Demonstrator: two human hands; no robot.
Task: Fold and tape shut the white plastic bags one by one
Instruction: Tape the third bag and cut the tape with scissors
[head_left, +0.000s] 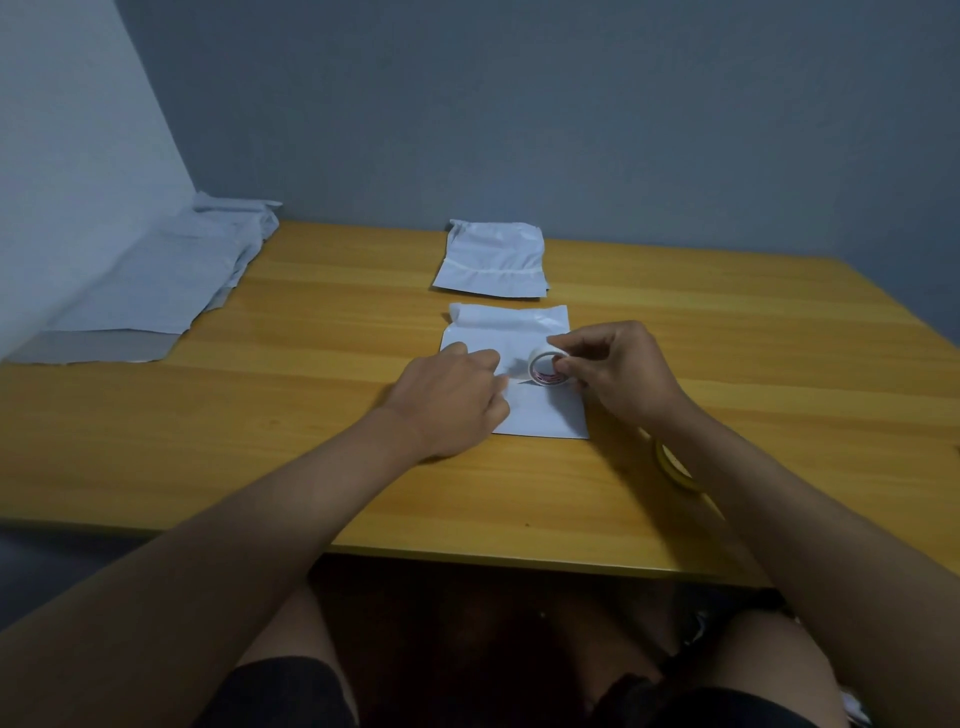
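A flat white plastic bag (524, 364) lies in the middle of the yellow wooden table (291, 415), right in front of the person. Its far edge is folded over and looks shiny.

The left hand (452, 395) rests on the left side of this bag. The back of the hand faces up and the fingers are curled in toward the right. The fingertips press on the bag or pinch something small there; I cannot tell which. The left arm reaches in from the lower left, bare and almost straight.

The right hand (618, 374) holds a small white roll of tape (546, 370) over the bag. The roll stands on its edge, so its round hole shows. The thumb and the first fingers are curled around the right side of the roll in a tight grip. The right arm comes in from the lower right, bent a little at the wrist.

A second white plastic bag, folded (491, 260), lies farther back on the table, just past the first one. A pile of flat white bags (156, 280) sits at the far left side, well apart from the hands. A yellowish roll of tape (675, 467) peeks out beside the right forearm, partly hidden.
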